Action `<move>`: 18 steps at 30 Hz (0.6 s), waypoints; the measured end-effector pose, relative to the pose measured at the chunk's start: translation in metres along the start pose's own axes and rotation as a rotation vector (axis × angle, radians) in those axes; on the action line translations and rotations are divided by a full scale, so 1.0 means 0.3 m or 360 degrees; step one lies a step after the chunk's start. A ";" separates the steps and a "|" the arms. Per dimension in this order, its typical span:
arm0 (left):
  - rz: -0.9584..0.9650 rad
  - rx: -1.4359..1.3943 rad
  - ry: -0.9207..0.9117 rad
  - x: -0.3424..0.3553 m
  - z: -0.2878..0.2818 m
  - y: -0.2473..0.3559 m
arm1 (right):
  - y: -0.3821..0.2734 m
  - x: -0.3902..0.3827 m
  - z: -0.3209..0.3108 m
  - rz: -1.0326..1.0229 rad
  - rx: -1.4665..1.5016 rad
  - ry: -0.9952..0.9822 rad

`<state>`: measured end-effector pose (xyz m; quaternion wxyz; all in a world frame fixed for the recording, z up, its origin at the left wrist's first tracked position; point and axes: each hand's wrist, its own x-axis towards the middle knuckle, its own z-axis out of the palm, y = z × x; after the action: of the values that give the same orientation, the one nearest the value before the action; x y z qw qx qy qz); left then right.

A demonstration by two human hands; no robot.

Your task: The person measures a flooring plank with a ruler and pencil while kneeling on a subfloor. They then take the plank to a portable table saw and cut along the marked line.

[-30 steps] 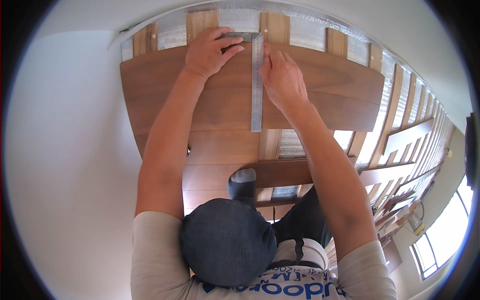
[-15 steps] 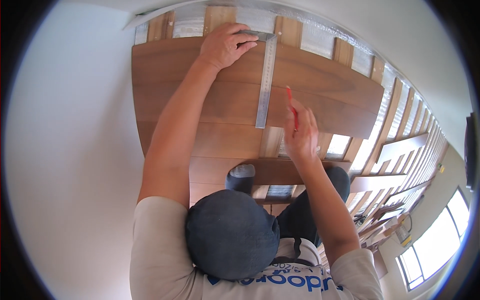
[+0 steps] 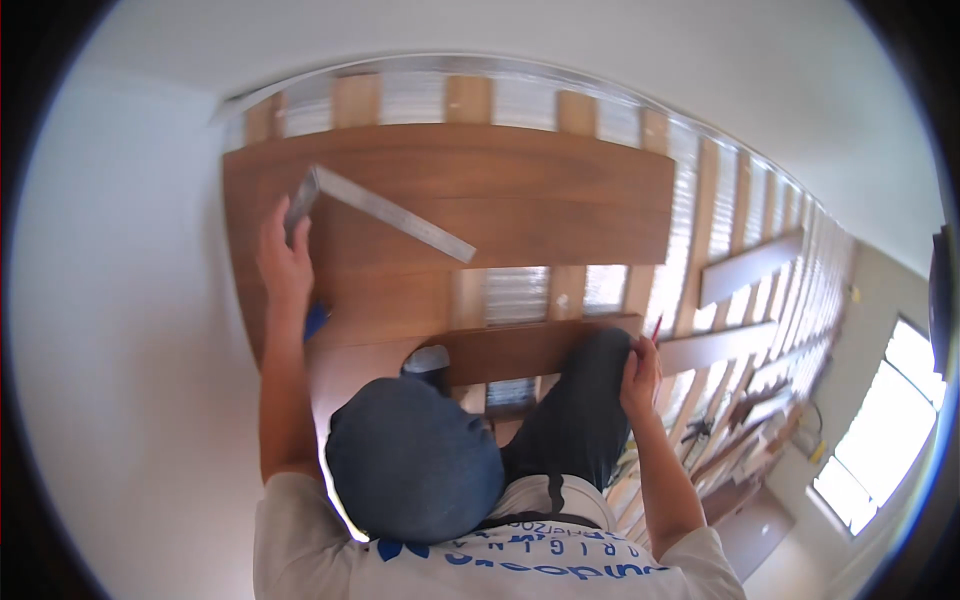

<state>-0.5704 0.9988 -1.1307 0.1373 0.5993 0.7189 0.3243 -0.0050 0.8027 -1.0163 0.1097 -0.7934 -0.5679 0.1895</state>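
**Left hand gripping a try square, right hand curled round a red pencil**

So we've got our left hand (image 3: pixel 286 258) wrapped around the short stock of the metal try square (image 3: pixel 395 212), with the long ruled blade slanting down to the right. The square's over the brown floor planks (image 3: pixel 560 190), toward their left end; we can't tell if the blade touches the wood or hovers.

Our right hand (image 3: pixel 641 375) has its fingers bent around the red pencil (image 3: pixel 657 324), just the end poking out up top. That hand's right beside our bent knee in dark trousers (image 3: pixel 590 400); can't say if they touch.

Past the planks we see pale wooden battens (image 3: pixel 470 98) over silver foil (image 3: pixel 522 105). A loose brown plank (image 3: pixel 535 347) lies across the battens by our grey-toed sock (image 3: pixel 430 358), and more boards (image 3: pixel 750 268) sit farther right. There's also something blue (image 3: pixel 316 321) half hidden by our left forearm, a white wall (image 3: pixel 110 300) to the left, and a bright window (image 3: pixel 875 430) off right.
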 end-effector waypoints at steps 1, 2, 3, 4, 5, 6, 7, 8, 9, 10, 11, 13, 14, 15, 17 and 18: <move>-0.0037 0.0049 0.0043 -0.111 -0.044 -0.030 | 0.098 -0.040 0.037 0.0121 0.0200 -0.0033; -0.0147 0.0123 -0.0039 -0.220 -0.107 -0.032 | 0.128 -0.048 0.059 0.0108 0.0165 0.0055; -0.0395 0.0069 -0.0179 -0.335 -0.174 -0.049 | 0.089 -0.047 0.058 0.0124 0.0114 -0.0003; -0.0519 0.0101 -0.0261 -0.435 -0.234 -0.049 | 0.110 -0.055 0.058 0.0002 0.0068 -0.0042; -0.0631 0.0148 -0.0273 -0.556 -0.295 -0.074 | 0.105 -0.050 0.056 -0.0054 0.0099 -0.0061; -0.0501 0.0318 -0.0207 -0.656 -0.354 -0.062 | 0.104 -0.044 0.049 -0.0104 0.0121 -0.0088; -0.0531 0.0360 -0.0137 -0.786 -0.384 -0.100 | 0.099 -0.037 0.049 -0.0171 0.0126 -0.0111; -0.0650 0.0376 -0.0127 -0.908 -0.415 -0.129 | 0.093 -0.025 0.048 -0.0240 0.0129 -0.0133; -0.0873 0.0241 -0.0080 -0.991 -0.425 -0.130 | 0.100 -0.017 0.040 -0.0270 0.0092 -0.0267; -0.1093 0.0102 -0.0027 -1.063 -0.432 -0.132 | 0.105 -0.017 0.039 -0.0315 0.0107 -0.0296; -0.0996 0.0084 0.0082 -1.155 -0.423 -0.190 | 0.109 -0.011 0.046 -0.0311 0.0088 -0.0329; -0.1246 0.0075 0.0046 -1.202 -0.429 -0.181 | 0.130 -0.014 0.049 -0.0327 0.0079 -0.0364; -0.1280 0.0133 0.0022 -1.237 -0.438 -0.196 | 0.136 -0.021 0.061 -0.0368 0.0096 -0.0401; -0.1196 0.0312 -0.0007 -1.284 -0.435 -0.240 | 0.142 -0.031 0.066 -0.0334 0.0179 -0.0374; -0.1378 0.0328 -0.0149 -1.327 -0.463 -0.230 | 0.147 -0.028 0.073 -0.0290 0.0269 -0.0353; -0.1511 0.0321 -0.0327 -1.319 -0.475 -0.220 | 0.147 -0.030 0.073 -0.0323 0.0267 -0.0366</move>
<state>-0.6084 0.5750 -1.1408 0.2814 0.2450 0.9230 0.0941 0.0209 0.7788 -1.0517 0.1282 -0.6932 -0.6361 0.3136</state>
